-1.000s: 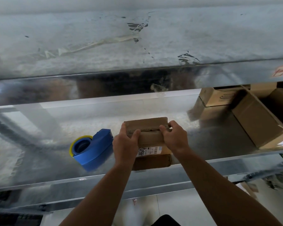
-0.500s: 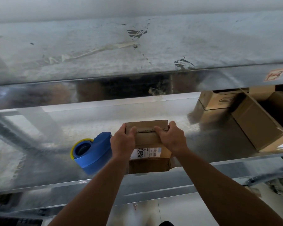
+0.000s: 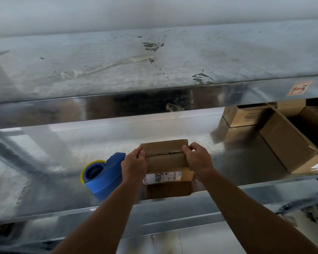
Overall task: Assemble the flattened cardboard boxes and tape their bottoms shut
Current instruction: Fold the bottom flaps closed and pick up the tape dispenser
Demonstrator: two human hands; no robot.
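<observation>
A small brown cardboard box (image 3: 166,159) with a white printed label on its near side stands on the shiny metal shelf (image 3: 53,180). Its two top flaps meet at a rough seam. My left hand (image 3: 134,164) grips the box's left edge, thumb on the flaps. My right hand (image 3: 196,158) grips the right edge, fingers curled at the seam. A blue tape dispenser (image 3: 106,176) with a yellow-rimmed roll lies on the shelf just left of the box, close to my left hand.
A metal shelf (image 3: 154,61) above overhangs the work area, with old tape scraps on it. Several larger cardboard boxes (image 3: 286,143) sit at the right of the lower shelf. The shelf's front edge (image 3: 228,191) runs under my forearms.
Both hands have slid outward from the flap seam to the box's left and right edges. The box has stayed in place.
</observation>
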